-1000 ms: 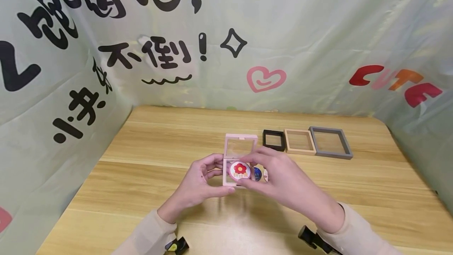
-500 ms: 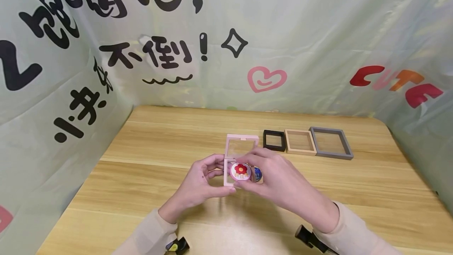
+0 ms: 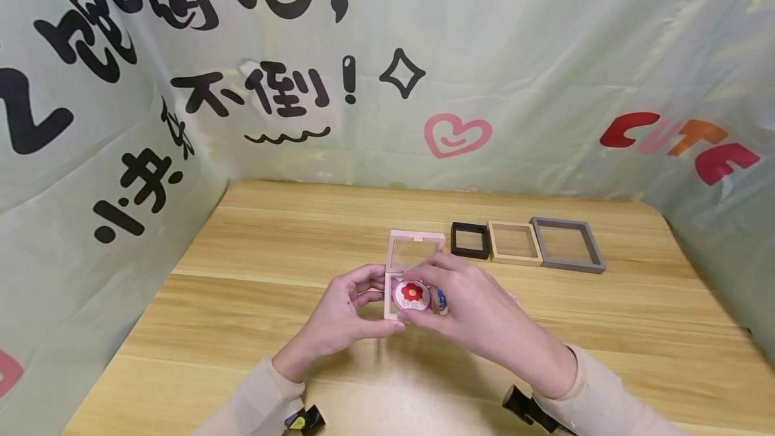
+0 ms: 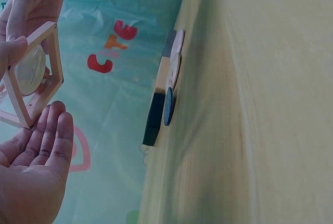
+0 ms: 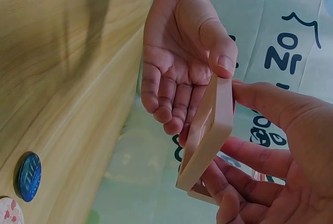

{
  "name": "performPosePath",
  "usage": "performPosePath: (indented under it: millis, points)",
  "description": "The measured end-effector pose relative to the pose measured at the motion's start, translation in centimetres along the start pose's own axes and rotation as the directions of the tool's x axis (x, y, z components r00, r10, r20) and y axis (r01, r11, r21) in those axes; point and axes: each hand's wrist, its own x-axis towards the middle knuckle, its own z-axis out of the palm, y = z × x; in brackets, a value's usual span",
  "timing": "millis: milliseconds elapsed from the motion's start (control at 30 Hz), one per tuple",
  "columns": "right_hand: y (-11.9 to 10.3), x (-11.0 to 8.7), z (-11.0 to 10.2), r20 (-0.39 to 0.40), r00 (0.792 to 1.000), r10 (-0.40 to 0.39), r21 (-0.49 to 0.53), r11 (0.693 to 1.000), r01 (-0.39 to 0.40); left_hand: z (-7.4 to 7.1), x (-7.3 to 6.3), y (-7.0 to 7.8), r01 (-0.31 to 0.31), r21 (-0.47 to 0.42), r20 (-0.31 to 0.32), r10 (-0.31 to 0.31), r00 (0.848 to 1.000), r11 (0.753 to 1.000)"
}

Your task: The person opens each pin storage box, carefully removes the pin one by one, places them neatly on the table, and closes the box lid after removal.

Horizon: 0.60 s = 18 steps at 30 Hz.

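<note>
My left hand (image 3: 339, 308) grips a small pink display frame (image 3: 387, 301), its thumb at the near edge and its fingers on the far side. The frame stands unfolded, its clear-windowed lid tipped back, and is held above the table. Between the thumb and fingers of my right hand (image 3: 466, 291) is a round badge (image 3: 412, 295) with a red flower on white. This badge overlaps the lower half of the frame, its face towards the head camera. In the right wrist view, the left thumb (image 5: 222, 60) presses the frame's edge, while the badge is mostly hidden there.
On the wooden table (image 3: 254, 241) a black frame (image 3: 469, 241), a beige frame (image 3: 514, 243) and a grey frame (image 3: 567, 244) lie in a row. A blue badge (image 5: 28, 176) and a white badge with red spots (image 5: 10, 211) lie nearby. A printed curtain (image 3: 533, 73) hangs behind.
My right hand has shifted slightly left and down with the flower badge, now covering more of the badges on the table. The left hand and the pink frame have hardly moved.
</note>
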Motion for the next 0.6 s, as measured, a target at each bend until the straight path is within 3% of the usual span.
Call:
performPosePath:
  millis: [600]
  points:
    - [0.07,0.24,0.65,-0.038,0.999,-0.017,-0.036,0.999,0.016,-0.18,0.07,-0.26,-0.01,-0.007,0.002,0.01,1.0,1.0]
